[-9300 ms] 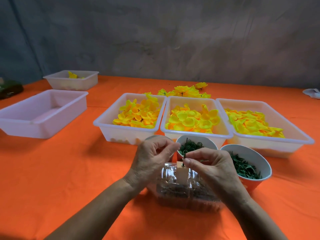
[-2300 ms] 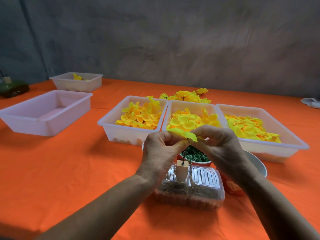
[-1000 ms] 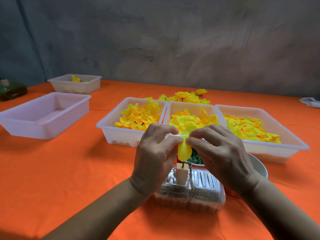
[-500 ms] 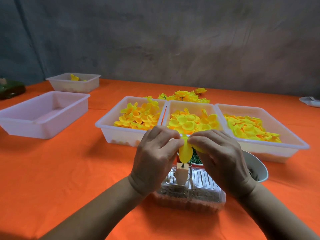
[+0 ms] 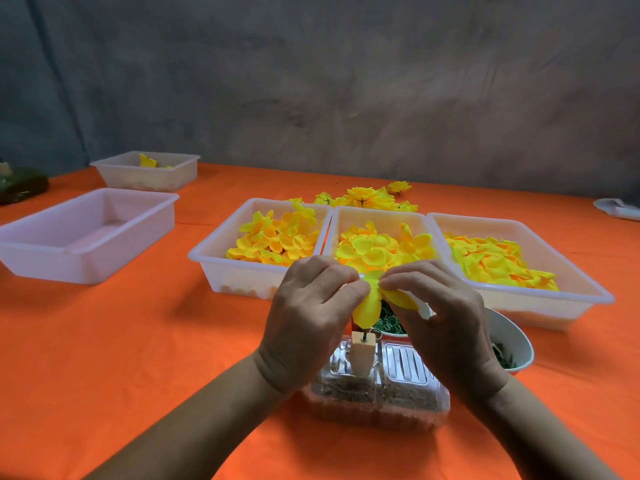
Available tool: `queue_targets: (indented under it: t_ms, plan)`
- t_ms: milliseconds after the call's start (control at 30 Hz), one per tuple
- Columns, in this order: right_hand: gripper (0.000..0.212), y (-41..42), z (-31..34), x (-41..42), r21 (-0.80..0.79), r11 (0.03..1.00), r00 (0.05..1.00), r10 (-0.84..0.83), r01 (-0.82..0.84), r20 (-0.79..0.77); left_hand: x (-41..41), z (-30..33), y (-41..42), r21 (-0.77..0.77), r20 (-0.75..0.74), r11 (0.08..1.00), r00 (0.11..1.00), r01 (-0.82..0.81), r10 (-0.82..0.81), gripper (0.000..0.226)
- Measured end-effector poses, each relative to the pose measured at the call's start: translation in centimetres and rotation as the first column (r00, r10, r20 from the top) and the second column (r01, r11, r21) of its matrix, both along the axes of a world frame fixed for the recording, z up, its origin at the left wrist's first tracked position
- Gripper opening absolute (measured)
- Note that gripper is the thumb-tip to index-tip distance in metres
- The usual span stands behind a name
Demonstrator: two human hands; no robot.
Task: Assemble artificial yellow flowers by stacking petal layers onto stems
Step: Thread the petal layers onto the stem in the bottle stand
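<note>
Both hands are lowering the yellow petal layer (image 5: 372,299) from above the middle tray toward the stem (image 5: 364,336) standing in the wooden block (image 5: 362,355); left hand (image 5: 308,317) and right hand (image 5: 446,317) are each pinching it just over the stem. Progress is looking early on this flower: several finished flowers (image 5: 367,199) are lying behind the trays, three petal trays (image 5: 207,258) are sitting well stocked on the table (image 5: 104,341). Stem tip and petal hole are hiding behind petal and fingers, so seating is unclear.
</note>
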State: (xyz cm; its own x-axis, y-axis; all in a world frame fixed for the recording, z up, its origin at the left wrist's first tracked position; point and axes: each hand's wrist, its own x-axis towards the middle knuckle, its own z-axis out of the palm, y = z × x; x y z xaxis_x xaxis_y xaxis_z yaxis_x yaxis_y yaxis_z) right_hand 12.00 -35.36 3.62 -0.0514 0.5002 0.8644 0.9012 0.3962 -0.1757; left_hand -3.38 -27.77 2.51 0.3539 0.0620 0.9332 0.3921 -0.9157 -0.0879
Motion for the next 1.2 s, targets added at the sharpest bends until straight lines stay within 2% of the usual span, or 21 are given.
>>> queue_targets:
  t_ms: [500,1033,1200]
  plan:
    - [0.005,0.0,-1.2,0.1,-0.034,0.999,0.999,0.025,-0.027,-0.043,0.0,-1.0,0.2,-0.066,-0.009,0.997,0.999,0.04,-0.041,0.025]
    - [0.007,-0.4,-3.5,0.3,-0.09,0.995,0.998,0.041,-0.045,-0.047,-0.7,-2.5,0.0,-0.158,-0.068,0.984,0.993,0.086,-0.098,0.02]
    - [0.006,-0.3,-3.3,0.2,-0.078,0.997,1.0,0.015,-0.015,0.003,-0.4,-2.4,0.1,-0.165,-0.071,0.98,0.989,0.114,-0.127,0.022]
